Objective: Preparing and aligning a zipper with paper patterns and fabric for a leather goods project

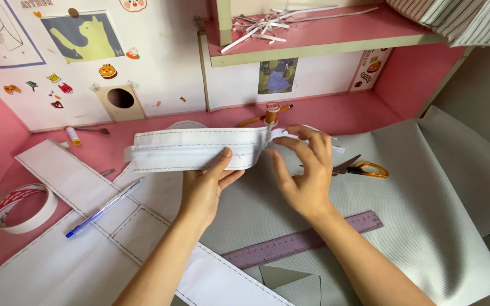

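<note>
The left hand (204,190) holds a long folded white paper strip (197,148) up above the pink desk (370,113). Its thumb presses on the front of the strip near the bottom edge, and its other fingers are hidden behind the paper, so it pinches the strip. The strip has thin dashed lines along its edges and it lies flat and sideways in the air, in the middle of the view. The right hand (306,175) is at the right end of the strip. Its fingers are a little spread and curled, and the fingertips touch the small white end (290,135) of the strip there. Under both hands lies a big grey sheet (426,187). A purple ruler (301,241) lies on the grey sheet, near the right arm. Scissors with orange handles (361,168) lie just beside the right hand. To the left, a blue pen (104,207) rests on flat white paper pieces (75,181) with dashed lines. A roll of tape (24,208) sits near the left edge. A small glue stick (73,135) lies by the back wall. Cut white paper scraps (267,25) lie on the shelf above.
</note>
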